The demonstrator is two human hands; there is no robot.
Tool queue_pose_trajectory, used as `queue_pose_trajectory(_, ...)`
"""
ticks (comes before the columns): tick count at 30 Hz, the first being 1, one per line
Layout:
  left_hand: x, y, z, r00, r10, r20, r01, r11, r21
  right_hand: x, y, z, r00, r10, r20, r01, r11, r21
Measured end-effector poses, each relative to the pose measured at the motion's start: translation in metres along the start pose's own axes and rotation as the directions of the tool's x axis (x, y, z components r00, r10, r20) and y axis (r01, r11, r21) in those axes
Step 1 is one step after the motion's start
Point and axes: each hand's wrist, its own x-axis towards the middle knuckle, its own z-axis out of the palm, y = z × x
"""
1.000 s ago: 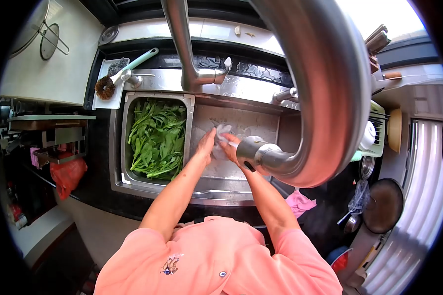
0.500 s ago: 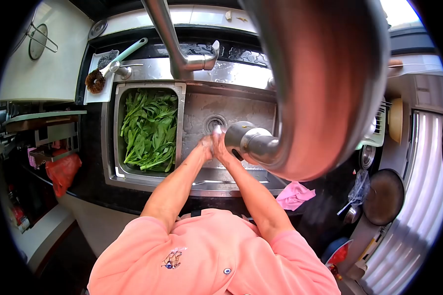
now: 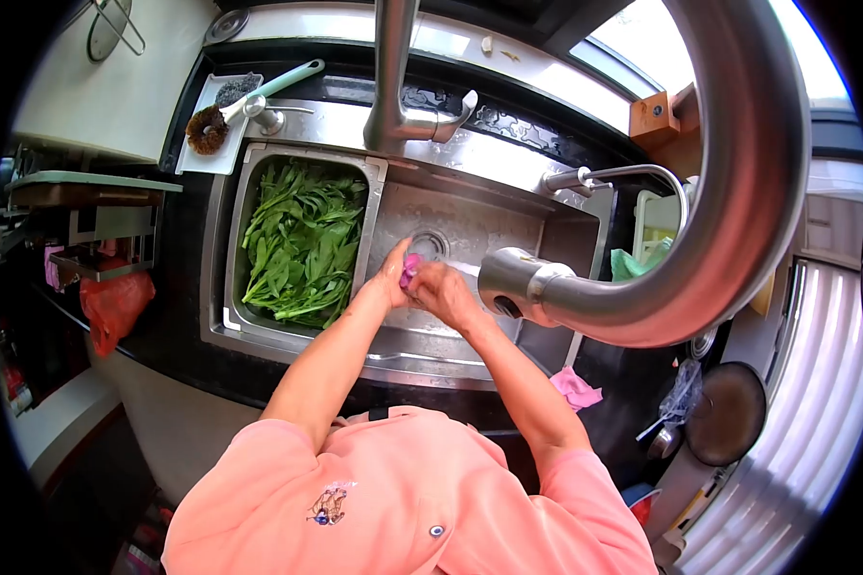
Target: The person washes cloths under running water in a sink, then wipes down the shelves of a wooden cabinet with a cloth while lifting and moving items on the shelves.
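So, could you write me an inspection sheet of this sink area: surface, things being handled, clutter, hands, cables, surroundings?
Surface: stainless-steel sink set in a dark countertop.
Things handled: small purple item, too covered to identify; leafy greens in a metal basin.
Clutter: brush and steel-wool scourer on a white tray; pink cloth right of the sink.
Hands: left hand and right hand together over the sink, at the purple item; exact grip unclear.
Cables: nothing seen.
Surroundings: curved steel faucet, water running; red plastic bag hanging at left.
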Motion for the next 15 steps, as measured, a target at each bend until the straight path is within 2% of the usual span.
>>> queue_pose_trajectory(3, 0.028, 0.002, -0.014, 0.992, -0.051, 0.116, 0.049, 0.999, 0.024, -0.016, 0.003, 0.006, 0.942, -0.330, -0.059, 0.322, 0.939, -0.124)
queue_pose_trajectory(4, 0.035, 0.003, -0.017, 0.985, -0.065, 0.157, 0.058, 0.997, 0.050, -0.027, 0.003, 0.003, 0.953, -0.301, 0.015, 0.297, 0.928, -0.226)
queue_pose_trajectory(6, 0.036, -0.003, -0.015, 0.995, -0.020, 0.097, -0.007, 0.964, 0.265, -0.044, -0.007, -0.016, 0.964, -0.220, 0.151, 0.264, 0.867, -0.423)
queue_pose_trajectory(7, 0.049, -0.003, -0.025, 0.987, -0.075, 0.142, 0.026, 0.947, 0.319, -0.053, 0.013, -0.004, 0.959, -0.211, 0.189, 0.268, 0.891, -0.367)
queue_pose_trajectory(10, 0.072, -0.005, -0.035, 0.948, -0.175, 0.264, 0.059, 0.916, 0.397, -0.040, -0.007, -0.006, 0.975, -0.164, 0.152, 0.219, 0.842, -0.493)
queue_pose_trajectory(13, 0.106, -0.016, -0.045, 0.967, -0.119, 0.227, 0.058, 0.965, 0.256, -0.029, 0.035, 0.037, 0.997, -0.050, -0.060, 0.020, 0.906, -0.424)
queue_pose_trajectory(15, 0.119, -0.021, -0.056, 0.977, -0.098, 0.188, 0.069, 0.985, 0.157, -0.008, 0.005, 0.033, 0.988, -0.031, -0.152, -0.035, 0.911, -0.410)
